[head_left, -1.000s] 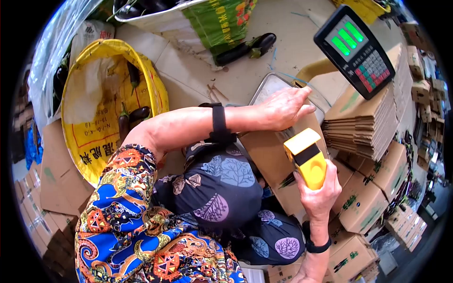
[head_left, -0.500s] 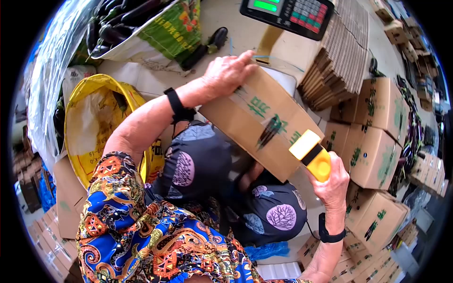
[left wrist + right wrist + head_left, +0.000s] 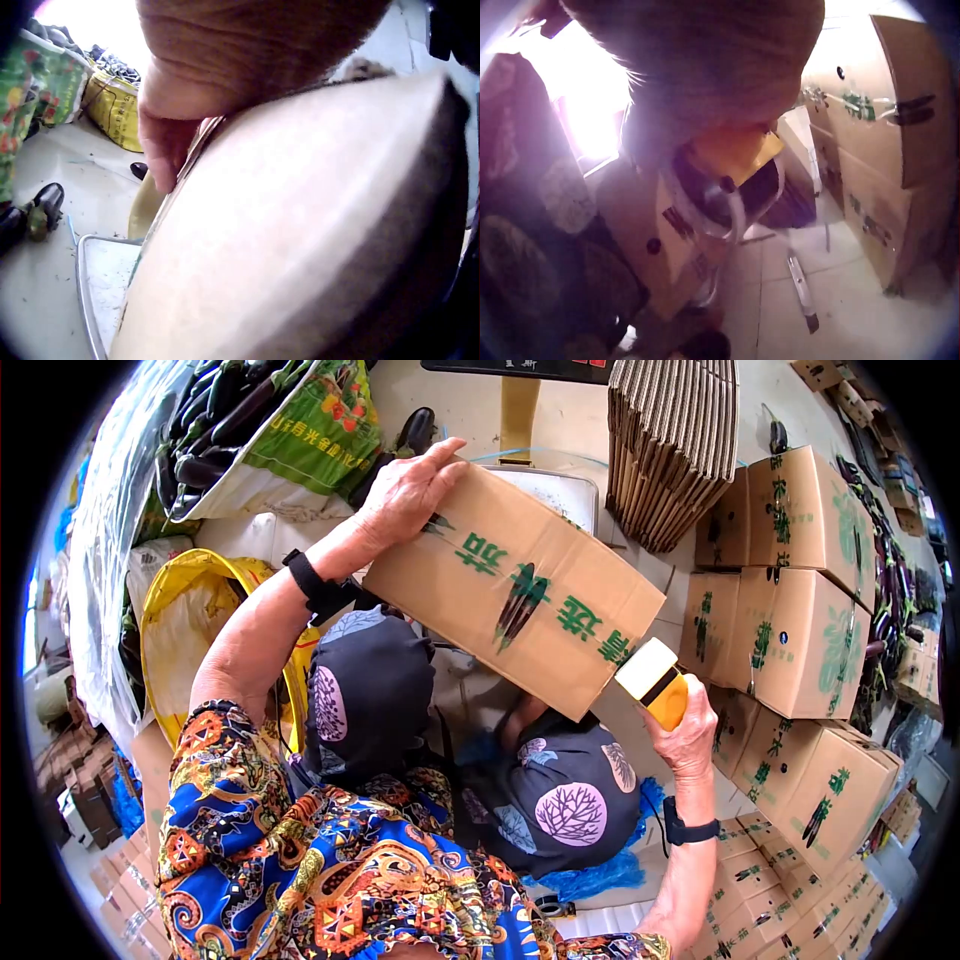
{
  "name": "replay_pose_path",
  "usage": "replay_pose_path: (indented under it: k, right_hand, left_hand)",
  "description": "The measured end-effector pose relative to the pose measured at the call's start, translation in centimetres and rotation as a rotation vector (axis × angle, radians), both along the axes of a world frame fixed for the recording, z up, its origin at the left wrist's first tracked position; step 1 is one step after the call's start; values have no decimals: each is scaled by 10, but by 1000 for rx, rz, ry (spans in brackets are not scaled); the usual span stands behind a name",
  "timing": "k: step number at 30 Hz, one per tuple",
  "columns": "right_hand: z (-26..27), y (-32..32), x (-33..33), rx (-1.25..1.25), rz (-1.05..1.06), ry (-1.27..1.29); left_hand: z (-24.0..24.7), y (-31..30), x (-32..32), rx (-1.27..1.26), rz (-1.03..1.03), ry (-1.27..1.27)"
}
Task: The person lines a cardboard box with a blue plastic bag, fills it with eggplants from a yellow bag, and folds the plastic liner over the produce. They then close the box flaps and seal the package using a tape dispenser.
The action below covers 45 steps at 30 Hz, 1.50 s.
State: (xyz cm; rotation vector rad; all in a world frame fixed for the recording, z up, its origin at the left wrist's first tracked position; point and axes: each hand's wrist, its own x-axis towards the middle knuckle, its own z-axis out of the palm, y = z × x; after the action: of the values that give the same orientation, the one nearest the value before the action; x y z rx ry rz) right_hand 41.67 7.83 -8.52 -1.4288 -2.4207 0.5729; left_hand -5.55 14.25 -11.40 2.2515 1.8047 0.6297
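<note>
A closed cardboard box (image 3: 515,585), printed in green with an eggplant picture, lies aslant before the person's knees. My left hand (image 3: 405,495) grips its upper left end; in the left wrist view a bent finger (image 3: 161,154) hooks over the box edge. With my right hand (image 3: 685,725) I hold a yellow tape dispenser (image 3: 660,685) by its body. The dispenser's pale head is right at the box's lower right end. In the right wrist view the dispenser is partly hidden by the hand.
Behind the box are a scale's platform (image 3: 555,490) and its display (image 3: 520,368). Flattened cartons (image 3: 670,455) stand at the back; packed boxes (image 3: 790,630) are stacked right. A yellow tub (image 3: 190,595) and a sack of eggplants (image 3: 310,450) are left. A box cutter (image 3: 801,289) lies on the floor.
The box has turned its printed side up and come left off most of the scale platform, with the left hand at its end. The dispenser has moved to the box's right end. The view has shifted.
</note>
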Motion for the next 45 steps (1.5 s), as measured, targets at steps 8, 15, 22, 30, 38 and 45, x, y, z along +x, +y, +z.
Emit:
replay_pose_path:
  k: [8, 15, 22, 30, 38, 45]
  right_hand:
    - [-88, -47, -28, -149, -140, 285]
    - [-141, -50, -28, -39, -96, 439]
    - [-193, -101, 37, -162, -202, 33]
    - [-92, -44, -46, -320, -207, -478]
    - [-121, 19, -75, -220, 29, -649]
    - [-157, -31, 49, -774, -477, -257]
  left_hand:
    - [-16, 11, -24, 123, -140, 84]
    - [-6, 9, -15, -103, 5, -105]
    - [-32, 15, -38, 118, -125, 80]
    - [-8, 11, -18, -237, 141, -249]
    - [-11, 5, -7, -281, 219, -392]
    - [-8, -4, 11, -482, 215, -689]
